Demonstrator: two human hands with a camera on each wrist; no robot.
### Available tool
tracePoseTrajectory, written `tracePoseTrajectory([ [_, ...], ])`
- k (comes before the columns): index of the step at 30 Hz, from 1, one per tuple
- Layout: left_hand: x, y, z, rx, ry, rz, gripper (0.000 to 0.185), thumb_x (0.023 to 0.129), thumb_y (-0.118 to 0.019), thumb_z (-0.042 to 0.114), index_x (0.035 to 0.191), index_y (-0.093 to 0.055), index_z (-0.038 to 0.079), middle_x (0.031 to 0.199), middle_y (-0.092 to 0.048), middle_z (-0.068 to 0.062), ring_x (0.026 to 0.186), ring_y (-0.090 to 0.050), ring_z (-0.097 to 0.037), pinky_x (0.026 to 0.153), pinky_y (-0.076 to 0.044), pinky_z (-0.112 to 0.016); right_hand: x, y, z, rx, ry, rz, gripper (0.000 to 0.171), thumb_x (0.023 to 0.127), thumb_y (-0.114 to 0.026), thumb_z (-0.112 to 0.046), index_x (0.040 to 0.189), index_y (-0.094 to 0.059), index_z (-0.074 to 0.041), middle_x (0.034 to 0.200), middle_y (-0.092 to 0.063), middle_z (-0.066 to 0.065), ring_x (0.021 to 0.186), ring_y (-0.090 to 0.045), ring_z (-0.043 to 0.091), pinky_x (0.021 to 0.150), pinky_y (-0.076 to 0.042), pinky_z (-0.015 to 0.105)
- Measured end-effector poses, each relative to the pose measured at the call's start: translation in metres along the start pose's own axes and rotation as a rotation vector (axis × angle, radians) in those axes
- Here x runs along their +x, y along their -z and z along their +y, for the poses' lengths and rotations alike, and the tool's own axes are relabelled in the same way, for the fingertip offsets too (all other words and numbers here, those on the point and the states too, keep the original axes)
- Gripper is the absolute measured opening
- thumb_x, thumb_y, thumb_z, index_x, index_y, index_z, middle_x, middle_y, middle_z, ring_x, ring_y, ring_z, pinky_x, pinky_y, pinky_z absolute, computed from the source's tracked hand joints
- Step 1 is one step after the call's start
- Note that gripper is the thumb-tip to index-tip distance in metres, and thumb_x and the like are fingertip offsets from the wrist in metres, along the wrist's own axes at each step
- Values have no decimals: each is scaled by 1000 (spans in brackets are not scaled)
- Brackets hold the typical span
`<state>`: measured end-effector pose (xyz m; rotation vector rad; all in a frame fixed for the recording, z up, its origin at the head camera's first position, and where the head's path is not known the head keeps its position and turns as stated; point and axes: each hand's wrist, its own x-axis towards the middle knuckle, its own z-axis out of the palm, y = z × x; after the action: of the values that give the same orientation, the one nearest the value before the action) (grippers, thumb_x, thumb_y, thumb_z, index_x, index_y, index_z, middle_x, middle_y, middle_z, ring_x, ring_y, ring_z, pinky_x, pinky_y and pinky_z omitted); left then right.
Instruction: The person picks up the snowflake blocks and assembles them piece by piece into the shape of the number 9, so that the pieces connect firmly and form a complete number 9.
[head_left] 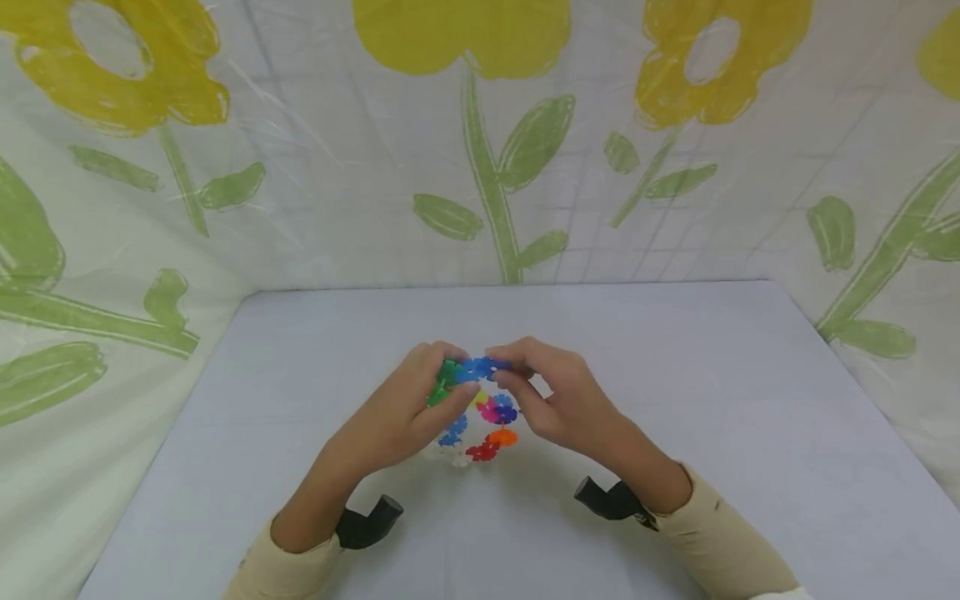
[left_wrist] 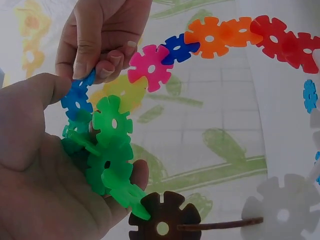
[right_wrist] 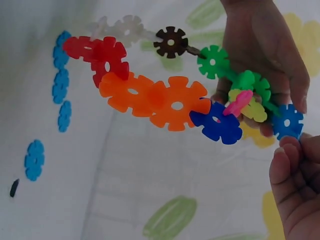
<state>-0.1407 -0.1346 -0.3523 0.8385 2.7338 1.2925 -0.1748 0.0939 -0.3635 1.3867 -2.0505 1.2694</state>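
A chain of slotted plastic snowflake discs hangs in a loop between the hands. My left hand (head_left: 408, 408) grips its green discs (left_wrist: 110, 165), with the thumb beside a blue disc (left_wrist: 77, 102). My right hand (head_left: 562, 396) pinches that end of the chain at a blue disc (right_wrist: 287, 122). From the green part run a brown disc (right_wrist: 170, 42), whitish discs (right_wrist: 129, 29), red discs (right_wrist: 109, 60), orange discs (right_wrist: 177, 104), a dark blue disc (right_wrist: 217, 122), a pink disc (left_wrist: 150, 68) and a yellow disc (left_wrist: 125, 92). Fingers partly hide the green cluster.
Several loose light-blue discs (right_wrist: 61, 86) lie on the white table (head_left: 675, 400) below the loop. A flower-printed cloth (head_left: 322, 167) hangs behind the table. Black curved mounts (head_left: 371, 523) are strapped at both wrists.
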Motion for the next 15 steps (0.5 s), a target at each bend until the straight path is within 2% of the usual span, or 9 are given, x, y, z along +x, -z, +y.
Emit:
tracePoseTrajectory([
  [4, 0, 3, -4, 12, 10, 50, 42, 99, -64, 35, 132, -56, 10, 117, -59, -2, 104, -56, -17, 77, -57, -29, 2, -1, 4, 28, -6, -23, 27, 100, -63, -15, 122, -62, 1, 111, -70, 9, 90, -69, 16, 76, -58, 27],
  [7, 1, 3, -6, 32, 6, 73, 42, 99, -64, 37, 132, -58, 12, 122, -63, -1, 108, -59, -18, 81, -57, -32, 1, 0, 12, 66, -57, -45, 34, 103, -58, -23, 129, -59, 0, 107, -71, 6, 90, -68, 14, 77, -58, 28],
  [12, 1, 6, -6, 34, 3, 89, 39, 100, -63, 34, 130, -60, 10, 117, -67, 0, 103, -63, -16, 82, -58, -36, -3, 3, 34, 100, -250, -100, 28, 103, -57, -14, 129, -59, -5, 95, -69, 0, 83, -65, 13, 75, -58, 31],
  [15, 1, 7, -5, 17, -3, 69, 38, 100, -62, 33, 129, -60, 10, 116, -66, 0, 98, -63, -15, 79, -58, -32, -7, 1, 51, 29, -387, -223, 21, 101, -59, -13, 121, -65, -7, 95, -68, -3, 84, -63, 13, 75, -56, 30],
])
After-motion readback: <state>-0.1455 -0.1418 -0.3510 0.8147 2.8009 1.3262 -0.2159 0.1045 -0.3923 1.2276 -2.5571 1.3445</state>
